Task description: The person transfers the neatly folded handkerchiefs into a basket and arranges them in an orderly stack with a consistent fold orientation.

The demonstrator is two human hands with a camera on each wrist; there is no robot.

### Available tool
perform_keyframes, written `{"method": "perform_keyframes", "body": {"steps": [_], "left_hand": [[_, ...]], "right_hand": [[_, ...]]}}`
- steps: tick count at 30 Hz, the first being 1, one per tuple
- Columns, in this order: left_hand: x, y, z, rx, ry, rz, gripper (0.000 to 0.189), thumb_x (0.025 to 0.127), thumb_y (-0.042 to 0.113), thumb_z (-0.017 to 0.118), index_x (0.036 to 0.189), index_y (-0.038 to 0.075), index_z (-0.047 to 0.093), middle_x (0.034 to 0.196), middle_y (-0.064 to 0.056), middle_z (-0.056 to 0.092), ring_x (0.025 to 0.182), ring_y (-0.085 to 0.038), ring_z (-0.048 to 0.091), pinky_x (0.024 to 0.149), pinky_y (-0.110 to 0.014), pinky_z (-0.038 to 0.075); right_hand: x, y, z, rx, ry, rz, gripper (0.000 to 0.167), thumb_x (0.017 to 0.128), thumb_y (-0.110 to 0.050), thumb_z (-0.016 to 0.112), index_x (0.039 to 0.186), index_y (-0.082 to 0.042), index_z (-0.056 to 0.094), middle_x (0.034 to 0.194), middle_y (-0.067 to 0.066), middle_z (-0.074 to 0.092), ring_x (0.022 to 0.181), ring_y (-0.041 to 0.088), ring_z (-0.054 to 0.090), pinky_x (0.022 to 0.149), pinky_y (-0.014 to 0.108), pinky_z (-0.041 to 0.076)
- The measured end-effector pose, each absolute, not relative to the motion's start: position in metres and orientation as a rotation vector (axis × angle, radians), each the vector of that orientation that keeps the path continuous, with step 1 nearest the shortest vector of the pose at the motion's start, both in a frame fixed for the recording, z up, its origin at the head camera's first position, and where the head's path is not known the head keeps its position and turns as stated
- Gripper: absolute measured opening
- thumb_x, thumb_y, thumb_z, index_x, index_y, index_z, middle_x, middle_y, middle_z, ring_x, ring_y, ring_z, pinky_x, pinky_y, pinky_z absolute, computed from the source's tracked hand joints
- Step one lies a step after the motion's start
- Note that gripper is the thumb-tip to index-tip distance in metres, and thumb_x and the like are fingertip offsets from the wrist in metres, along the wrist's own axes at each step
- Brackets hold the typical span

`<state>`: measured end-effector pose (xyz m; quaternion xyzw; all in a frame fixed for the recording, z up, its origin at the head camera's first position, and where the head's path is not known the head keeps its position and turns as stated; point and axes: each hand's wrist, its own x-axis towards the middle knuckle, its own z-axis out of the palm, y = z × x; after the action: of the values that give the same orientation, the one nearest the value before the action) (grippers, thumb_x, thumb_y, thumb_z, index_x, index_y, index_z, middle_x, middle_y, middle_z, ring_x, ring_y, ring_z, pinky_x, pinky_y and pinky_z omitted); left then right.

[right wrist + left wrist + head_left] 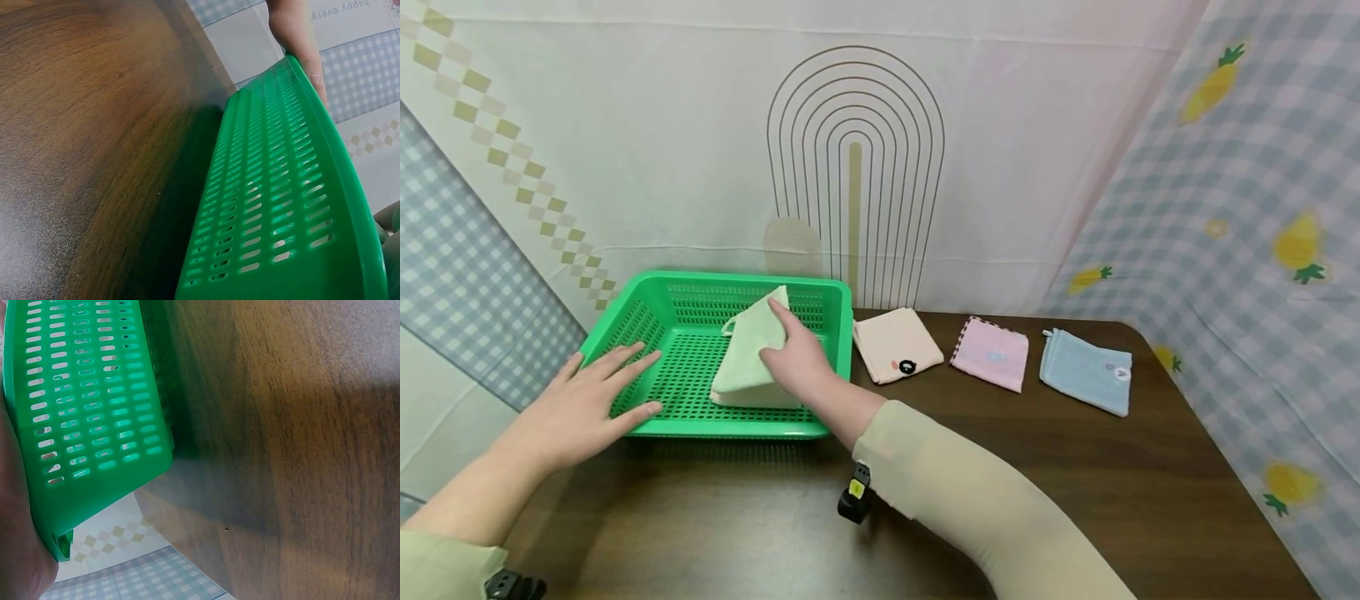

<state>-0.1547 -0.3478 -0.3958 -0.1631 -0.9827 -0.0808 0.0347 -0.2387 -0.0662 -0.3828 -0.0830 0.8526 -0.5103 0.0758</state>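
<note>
A green plastic basket (739, 428) with slotted walls stands on the table toward the left. My left hand (583, 407) rests over its front-left corner with the fingers spread and fairly straight. Inside the basket, toward its right half, my right hand (801, 354) holds a folded pale green towel (743, 357) at its right side. The towel stands tilted, with a hanging loop at its left edge. Some of the right fingers are hidden behind it. In the right wrist view, the left hand (295, 31) touches the far end of the basket rim.
Right of the basket lie three folded towels in a row: a cream one (897, 343) with a dark round patch, a pink one (991, 353) with a checked edge, and a blue one (1087, 372). Patterned cloth (1000, 150) hangs behind and beside the brown table (737, 533).
</note>
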Motion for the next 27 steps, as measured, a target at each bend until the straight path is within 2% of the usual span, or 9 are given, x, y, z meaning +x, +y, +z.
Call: {"method": "perform_keyframes", "body": {"steps": [3, 5, 7, 12, 15, 19, 25, 27], "left_hand": [[-0.154, -0.347, -0.395, -0.491, -3.027, -0.250, 0.078, 0.096, 0.055, 0.057, 0.159, 0.022, 0.025, 0.159, -0.019, 0.028, 0.141, -0.045, 0.031, 0.118, -0.057, -0.012], [-0.154, -0.346, -0.395, -0.487, -3.028, -0.252, 0.078, 0.095, 0.055, 0.057, 0.159, 0.022, 0.026, 0.159, -0.018, 0.028, 0.141, -0.044, 0.031, 0.118, -0.056, -0.012], [-0.154, -0.346, -0.394, -0.486, -3.027, -0.250, 0.078, 0.095, 0.055, 0.057, 0.159, 0.022, 0.027, 0.159, -0.018, 0.028, 0.141, -0.044, 0.031, 0.119, -0.057, -0.011], [-0.153, -0.346, -0.393, -0.493, -3.027, -0.248, 0.078, 0.095, 0.055, 0.058, 0.159, 0.022, 0.026, 0.159, -0.018, 0.028, 0.141, -0.044, 0.031, 0.118, -0.058, -0.010], [-0.154, -0.346, -0.394, -0.497, -3.029, -0.246, 0.078, 0.096, 0.054, 0.057, 0.159, 0.022, 0.025, 0.159, -0.018, 0.028, 0.141, -0.044, 0.030, 0.118, -0.058, -0.011], [-0.154, -0.347, -0.394, -0.494, -3.026, -0.244, 0.078, 0.096, 0.055, 0.057, 0.159, 0.022, 0.026, 0.159, -0.017, 0.029, 0.142, -0.043, 0.030, 0.119, -0.057, -0.011], [-0.154, -0.347, -0.394, -0.490, -3.028, -0.248, 0.077, 0.095, 0.056, 0.057, 0.158, 0.022, 0.027, 0.159, -0.017, 0.029, 0.142, -0.042, 0.030, 0.119, -0.055, -0.011], [-0.155, -0.347, -0.394, -0.491, -3.027, -0.245, 0.077, 0.096, 0.056, 0.057, 0.158, 0.022, 0.027, 0.159, -0.017, 0.029, 0.142, -0.042, 0.030, 0.119, -0.055, -0.011]], "right_hand": [[-0.240, -0.068, -0.383, -0.267, 2.548, -1.526, 0.080, 0.089, -0.002, 0.065, 0.155, -0.037, 0.034, 0.156, -0.003, 0.040, 0.106, 0.016, 0.055, 0.061, 0.026, 0.046], [-0.241, -0.070, -0.384, -0.273, 2.537, -1.527, 0.081, 0.089, -0.002, 0.065, 0.155, -0.037, 0.033, 0.156, -0.004, 0.039, 0.103, 0.017, 0.057, 0.057, 0.026, 0.047], [-0.241, -0.072, -0.384, -0.286, 2.528, -1.523, 0.082, 0.089, -0.001, 0.065, 0.156, -0.036, 0.032, 0.157, -0.004, 0.038, 0.093, 0.019, 0.058, 0.052, 0.026, 0.046], [-0.242, -0.075, -0.384, -0.307, 2.524, -1.478, 0.083, 0.089, 0.000, 0.064, 0.156, -0.037, 0.031, 0.156, -0.004, 0.039, 0.086, 0.015, 0.056, 0.052, 0.024, 0.046], [-0.242, -0.077, -0.384, -0.317, 2.491, -1.482, 0.084, 0.089, 0.001, 0.063, 0.156, -0.036, 0.030, 0.157, -0.005, 0.036, 0.068, 0.015, 0.052, 0.048, 0.024, 0.044], [-0.243, -0.080, -0.384, -0.338, 2.460, -1.486, 0.087, 0.088, 0.005, 0.061, 0.157, -0.035, 0.027, 0.159, -0.005, 0.034, 0.053, 0.015, 0.045, 0.045, 0.023, 0.043], [-0.244, -0.084, -0.386, -0.349, 2.463, -1.450, 0.090, 0.086, 0.006, 0.061, 0.158, -0.036, 0.025, 0.159, -0.005, 0.033, 0.079, 0.016, 0.056, 0.048, 0.023, 0.045], [-0.244, -0.084, -0.386, -0.348, 2.459, -1.433, 0.091, 0.086, 0.007, 0.061, 0.158, -0.036, 0.024, 0.159, -0.006, 0.032, 0.083, 0.017, 0.057, 0.048, 0.023, 0.045]]}}
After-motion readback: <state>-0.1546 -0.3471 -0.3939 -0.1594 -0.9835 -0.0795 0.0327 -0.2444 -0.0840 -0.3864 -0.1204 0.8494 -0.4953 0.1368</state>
